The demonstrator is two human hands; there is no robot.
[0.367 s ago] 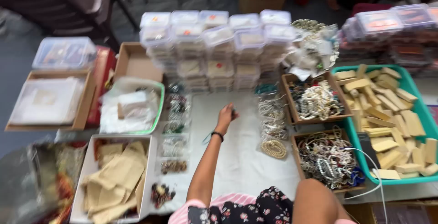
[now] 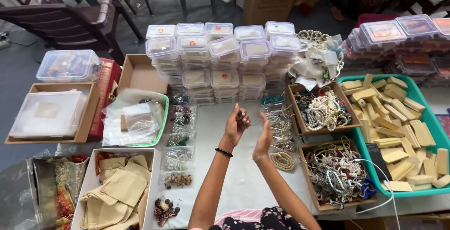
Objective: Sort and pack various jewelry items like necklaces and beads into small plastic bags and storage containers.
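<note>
Just below the stacked clear tubs (image 2: 220,52), two raised hands: left hand (image 2: 236,126) pinches one small clear packet (image 2: 251,119), right hand (image 2: 263,138) open, empty, two bead boxes (image 2: 322,110) right of them.

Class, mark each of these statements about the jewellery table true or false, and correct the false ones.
1. Both hands are raised above the white table. True: the left hand and right hand are up close together over the table.
2. The teal tray holds pearl necklaces. False: the teal tray holds pale wooden blocks.
3. A dark bracelet sits on the left wrist. True: the bracelet circles it.
4. The clear lidded boxes lie scattered singly. False: the boxes stand in stacks at the back of the table.
5. Cloth pouches fill a white box at the lower left. True: the pouches lie in it.
</note>
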